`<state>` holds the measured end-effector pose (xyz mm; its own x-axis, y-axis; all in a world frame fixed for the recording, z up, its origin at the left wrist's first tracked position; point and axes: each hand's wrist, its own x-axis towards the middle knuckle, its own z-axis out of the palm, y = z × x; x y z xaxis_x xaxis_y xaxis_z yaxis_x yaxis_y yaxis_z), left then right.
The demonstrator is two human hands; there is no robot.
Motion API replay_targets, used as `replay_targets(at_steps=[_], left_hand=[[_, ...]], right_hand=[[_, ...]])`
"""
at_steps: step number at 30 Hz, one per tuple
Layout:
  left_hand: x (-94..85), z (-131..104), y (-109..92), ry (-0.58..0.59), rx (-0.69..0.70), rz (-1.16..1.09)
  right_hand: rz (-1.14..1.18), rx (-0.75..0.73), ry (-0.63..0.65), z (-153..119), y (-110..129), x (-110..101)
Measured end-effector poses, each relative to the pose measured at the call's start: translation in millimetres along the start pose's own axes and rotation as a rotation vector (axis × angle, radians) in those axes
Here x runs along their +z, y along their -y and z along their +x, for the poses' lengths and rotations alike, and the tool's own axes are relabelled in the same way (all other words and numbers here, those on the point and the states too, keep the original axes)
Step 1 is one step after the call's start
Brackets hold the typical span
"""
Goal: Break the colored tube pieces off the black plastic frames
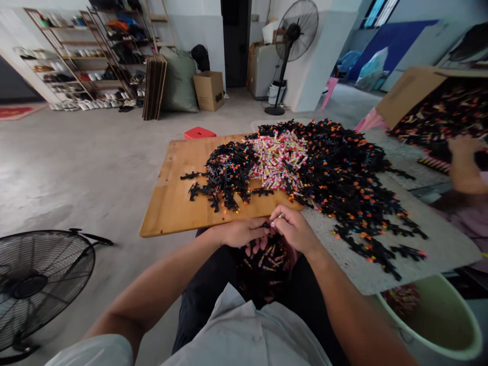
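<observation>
Close together above my lap, both hands work at the board's front edge. My left hand (247, 234) has its fingers closed around a small black piece (266, 224), apparently a toy gun, mostly hidden by the fingers. Pinched in my right hand (292, 229) is a small whitish tube (281, 215), its end against the black piece. Below them, a container (293, 256) between my legs holds toy guns with coloured tubes (271, 259). On the wooden board (171, 203) lie a pile of black toy guns (229, 170) and a heap of pink-and-white tubes (280, 157).
A larger toy-gun pile (343, 168) covers much of the grey tabletop (446, 254). At right, another person's hand (465, 150) is by a full cardboard box (412, 94). A green tub (450, 315) stands below. A floor fan (34, 287) is at left, a red stool (200, 133) behind the board.
</observation>
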<state>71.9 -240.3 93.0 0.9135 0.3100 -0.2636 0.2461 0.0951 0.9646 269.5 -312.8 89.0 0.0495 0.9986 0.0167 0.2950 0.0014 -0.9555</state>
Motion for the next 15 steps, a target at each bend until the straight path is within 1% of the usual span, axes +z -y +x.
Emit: replay_targets(at_steps=[3, 5, 8, 9, 11, 13, 15], left_hand=[[0.1, 0, 3, 0.059, 0.005, -0.114], [0.8, 0, 2, 0.072, 0.000, -0.115], [3.2, 1, 2, 0.054, -0.001, -0.092], [4.2, 2, 3, 0.040, 0.002, -0.065], [6.5, 3, 4, -0.026, 0.024, 0.051], [8.9, 3, 4, -0.109, 0.051, 0.203], [11.2, 3, 4, -0.147, 0.064, 0.300]], right_hand=[[0.221, 0.081, 0.013, -2, -10, 4], [0.310, 0.119, 0.025, -3, -16, 4], [0.387, 0.166, 0.045, -2, -23, 4], [0.391, 0.174, 0.042, -2, -24, 3], [0.340, 0.162, 0.013, -3, -25, 3], [0.225, 0.105, -0.032, -5, -25, 4], [0.148, 0.050, -0.055, -8, -23, 6]])
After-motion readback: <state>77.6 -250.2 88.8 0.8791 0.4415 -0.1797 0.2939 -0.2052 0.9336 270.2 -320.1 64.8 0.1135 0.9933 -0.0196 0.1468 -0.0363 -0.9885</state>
